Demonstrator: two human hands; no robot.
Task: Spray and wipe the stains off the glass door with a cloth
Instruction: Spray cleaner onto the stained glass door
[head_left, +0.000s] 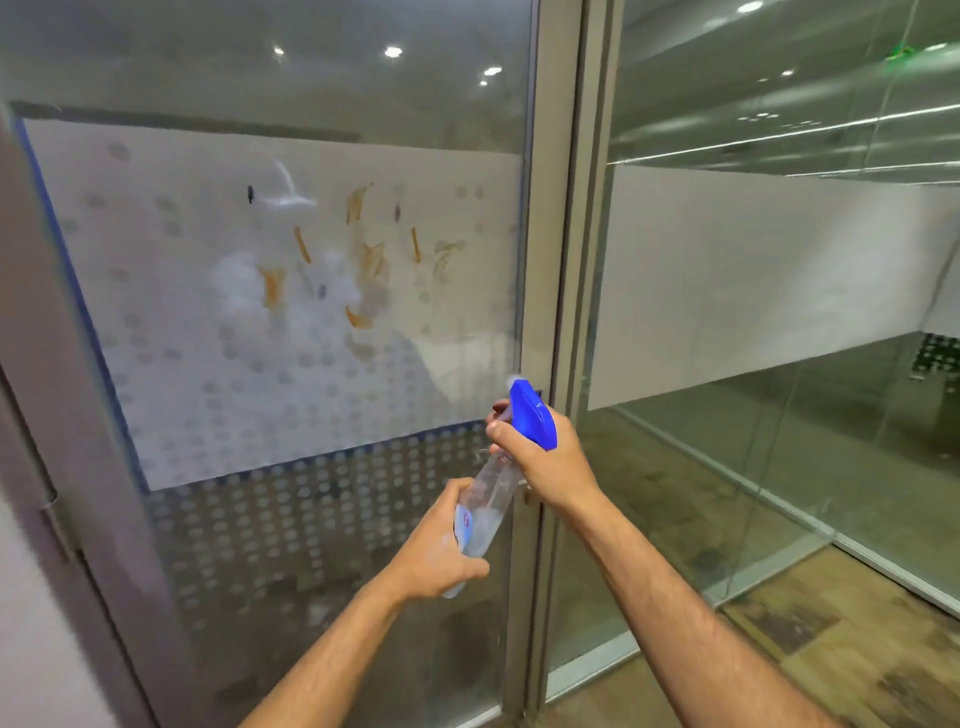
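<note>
The glass door (171, 426) fills the left half of the head view, with a frosted white band across its middle. Orange-brown stains (371, 260) and a few small dark marks are smeared on that band, with misty wet patches (234, 286) among them. A clear spray bottle (485, 506) with a blue trigger head (532, 415) is held tilted, nozzle toward the door. My right hand (545, 462) grips the trigger head. My left hand (441, 545) holds the bottle's lower body. No cloth is in view.
A grey metal door frame (550, 312) runs vertically at centre. Right of it, a glass partition (779, 260) with a frosted band angles away over a wooden floor (857, 649). A hinge-side frame (62, 467) borders the left edge.
</note>
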